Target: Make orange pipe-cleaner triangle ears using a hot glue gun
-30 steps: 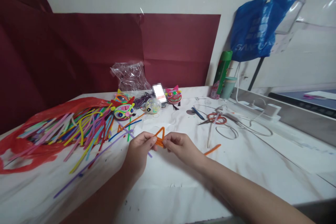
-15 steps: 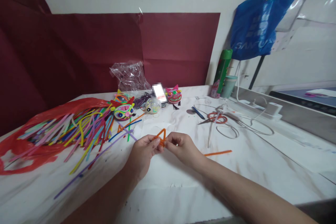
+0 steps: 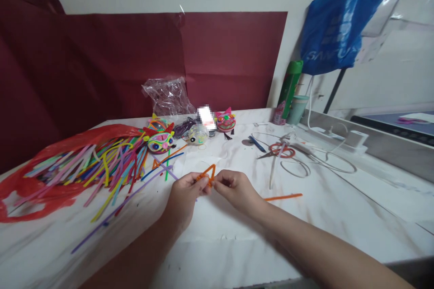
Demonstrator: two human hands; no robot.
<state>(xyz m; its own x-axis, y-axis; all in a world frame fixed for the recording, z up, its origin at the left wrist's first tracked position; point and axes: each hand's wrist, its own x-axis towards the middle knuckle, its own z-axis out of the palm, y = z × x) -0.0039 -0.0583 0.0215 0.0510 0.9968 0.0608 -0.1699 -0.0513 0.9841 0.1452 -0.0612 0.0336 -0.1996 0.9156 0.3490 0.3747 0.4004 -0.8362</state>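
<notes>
Between my two hands, over the white sheet on the table, is an orange pipe cleaner [image 3: 213, 170] bent into a pointed, triangle-like shape. My left hand [image 3: 186, 194] pinches its left side between thumb and fingers. The fingertips of my right hand [image 3: 237, 188] are pressed together on its lower right end. Another orange pipe cleaner [image 3: 286, 197] lies flat to the right, partly behind my right wrist. Loose purple, green, blue and orange pipe cleaners [image 3: 167, 169] cross one another just beyond my left hand.
Many coloured pipe cleaners [image 3: 105, 162] lie on a red plastic bag [image 3: 98, 132] at left. Decorated lion-like heads [image 3: 160, 143] stand at the back. On the right are scissors [image 3: 283, 150], a blue cutter [image 3: 257, 143], cables and a power strip [image 3: 339, 137]. A blue bag [image 3: 334, 27] hangs above.
The view has shifted slightly. Both hands keep hold of the orange pipe cleaner, whose bent shape has turned a little between the fingers.
</notes>
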